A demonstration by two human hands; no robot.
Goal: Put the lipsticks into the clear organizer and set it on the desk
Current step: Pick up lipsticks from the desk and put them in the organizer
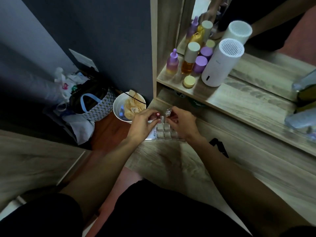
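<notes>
The clear organizer (pixel 163 132), a grid of square compartments, lies on the wooden desk (pixel 171 161) near its left end. Just above its far edge, my left hand (pixel 145 123) pinches a lipstick with a dark red end (pixel 157 114). Beside it, my right hand (pixel 182 123) grips a second lipstick with a clear, shiny cap (pixel 168 112), tilted over the far row of compartments. The compartments that show look bare; the two hands hide the organizer's far corners. The rest of each lipstick is covered by fingers.
On the shelf behind stand purple and amber bottles (pixel 188 60), a small round jar (pixel 189 81) and a white cylindrical appliance (pixel 220 64) before a mirror. A black object (pixel 219 146) lies on the desk to the right. On the floor left are a white bin (pixel 127 106) and bags (pixel 92 103).
</notes>
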